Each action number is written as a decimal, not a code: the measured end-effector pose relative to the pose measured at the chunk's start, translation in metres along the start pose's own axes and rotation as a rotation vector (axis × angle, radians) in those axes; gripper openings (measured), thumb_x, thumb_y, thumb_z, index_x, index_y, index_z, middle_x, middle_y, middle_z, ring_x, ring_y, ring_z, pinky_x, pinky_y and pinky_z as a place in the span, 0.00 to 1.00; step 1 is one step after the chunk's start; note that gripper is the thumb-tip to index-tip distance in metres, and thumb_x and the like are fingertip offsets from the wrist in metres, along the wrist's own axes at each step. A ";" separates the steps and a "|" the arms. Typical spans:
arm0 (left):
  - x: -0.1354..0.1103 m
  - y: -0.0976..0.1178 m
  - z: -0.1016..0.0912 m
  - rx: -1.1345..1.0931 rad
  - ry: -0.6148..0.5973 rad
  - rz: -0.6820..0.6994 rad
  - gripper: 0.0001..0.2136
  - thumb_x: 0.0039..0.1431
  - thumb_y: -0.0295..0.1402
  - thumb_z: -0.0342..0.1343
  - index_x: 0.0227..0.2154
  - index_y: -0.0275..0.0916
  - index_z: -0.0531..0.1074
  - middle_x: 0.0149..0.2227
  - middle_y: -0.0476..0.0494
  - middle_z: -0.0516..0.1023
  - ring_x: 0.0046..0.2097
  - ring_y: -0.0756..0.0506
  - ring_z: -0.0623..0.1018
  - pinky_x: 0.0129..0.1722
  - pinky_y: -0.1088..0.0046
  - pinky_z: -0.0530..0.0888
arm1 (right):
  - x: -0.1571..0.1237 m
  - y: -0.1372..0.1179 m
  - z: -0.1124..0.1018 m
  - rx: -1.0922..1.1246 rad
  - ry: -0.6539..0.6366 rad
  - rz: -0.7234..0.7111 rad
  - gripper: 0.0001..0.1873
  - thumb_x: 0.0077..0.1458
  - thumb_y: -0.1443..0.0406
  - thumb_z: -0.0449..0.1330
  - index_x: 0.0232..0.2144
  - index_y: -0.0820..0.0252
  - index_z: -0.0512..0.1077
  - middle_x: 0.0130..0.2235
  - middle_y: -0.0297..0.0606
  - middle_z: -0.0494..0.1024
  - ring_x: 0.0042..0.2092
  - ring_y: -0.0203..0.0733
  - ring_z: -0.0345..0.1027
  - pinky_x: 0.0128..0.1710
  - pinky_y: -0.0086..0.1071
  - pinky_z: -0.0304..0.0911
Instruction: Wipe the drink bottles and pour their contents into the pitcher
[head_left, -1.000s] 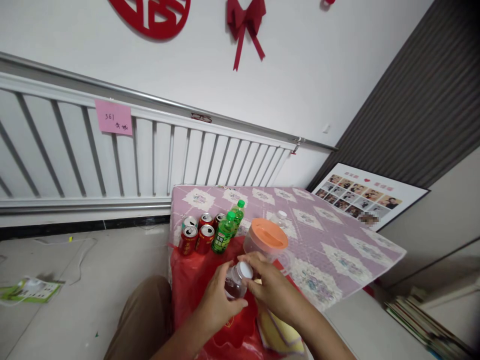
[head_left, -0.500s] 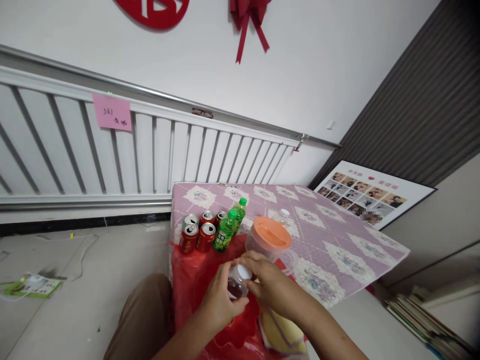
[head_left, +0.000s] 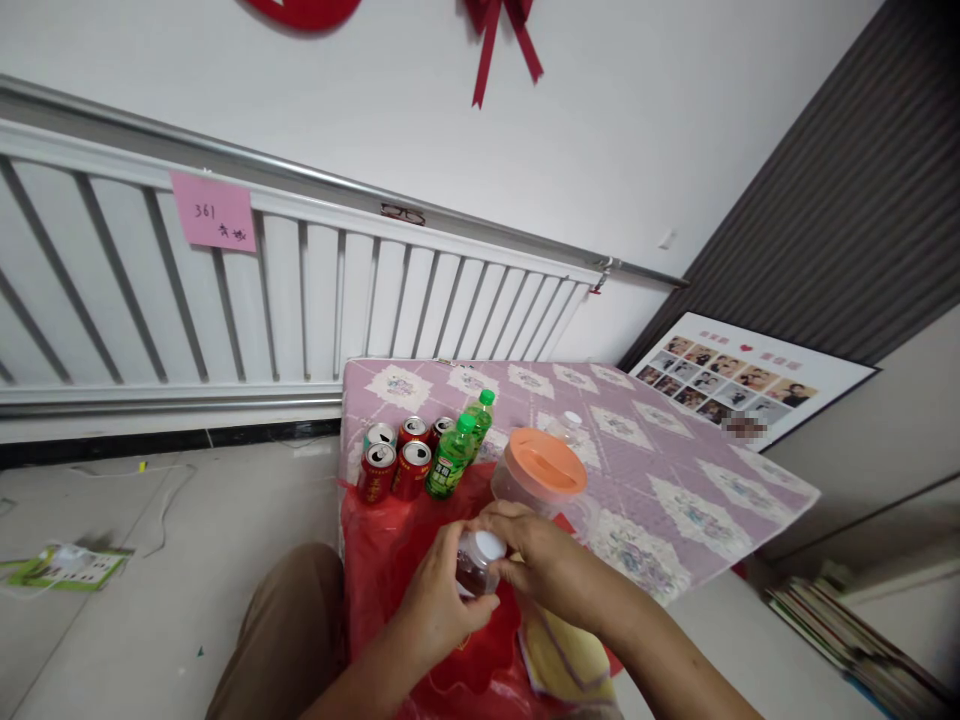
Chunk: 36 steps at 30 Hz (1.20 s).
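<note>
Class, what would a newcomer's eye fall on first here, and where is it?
Probably the orange lid, just right of centre, on a clear tub beyond the right hand. Next, two green bottles and five drink cans, grouped left of the tub. Then the small white-capped jar, held between the right hand and left hand at lower centre.

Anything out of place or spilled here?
What look like eyeglasses sit along the top of the radiator, an odd spot for them. No spill visible near the drink cans or white-capped jar.
</note>
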<state>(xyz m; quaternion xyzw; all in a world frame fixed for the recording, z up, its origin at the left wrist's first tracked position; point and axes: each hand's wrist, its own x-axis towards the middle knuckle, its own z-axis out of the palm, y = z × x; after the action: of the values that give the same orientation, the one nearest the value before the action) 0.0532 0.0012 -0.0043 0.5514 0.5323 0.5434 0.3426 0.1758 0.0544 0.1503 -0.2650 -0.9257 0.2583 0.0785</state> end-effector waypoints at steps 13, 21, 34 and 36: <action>0.000 0.000 -0.001 -0.019 -0.016 0.014 0.34 0.41 0.24 0.62 0.54 0.40 0.60 0.51 0.39 0.73 0.51 0.39 0.76 0.51 0.63 0.72 | 0.006 -0.004 -0.004 -0.068 -0.050 0.106 0.13 0.46 0.79 0.60 0.30 0.59 0.73 0.34 0.32 0.72 0.35 0.37 0.66 0.36 0.28 0.60; 0.000 -0.001 -0.001 0.013 -0.026 -0.001 0.34 0.42 0.25 0.62 0.55 0.39 0.59 0.54 0.35 0.73 0.52 0.38 0.75 0.53 0.60 0.72 | 0.009 -0.010 0.003 -0.261 -0.020 0.255 0.04 0.50 0.67 0.65 0.28 0.62 0.73 0.31 0.37 0.73 0.31 0.38 0.65 0.30 0.29 0.56; 0.001 -0.008 0.003 -0.020 0.011 0.018 0.35 0.40 0.24 0.63 0.55 0.39 0.62 0.53 0.37 0.73 0.54 0.38 0.74 0.55 0.60 0.71 | 0.001 -0.018 0.016 -0.402 0.091 0.403 0.20 0.52 0.55 0.63 0.42 0.64 0.75 0.40 0.48 0.78 0.41 0.52 0.73 0.38 0.37 0.63; 0.000 -0.006 0.002 -0.025 0.002 0.008 0.34 0.41 0.24 0.62 0.55 0.38 0.61 0.52 0.37 0.74 0.52 0.39 0.76 0.53 0.61 0.73 | -0.003 -0.017 0.013 -0.329 0.099 0.321 0.29 0.50 0.57 0.64 0.53 0.64 0.70 0.47 0.49 0.76 0.48 0.54 0.70 0.46 0.39 0.63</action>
<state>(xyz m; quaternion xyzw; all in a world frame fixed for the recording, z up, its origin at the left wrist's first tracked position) 0.0539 0.0031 -0.0100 0.5486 0.5237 0.5519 0.3468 0.1670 0.0350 0.1481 -0.4303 -0.8963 0.0999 0.0377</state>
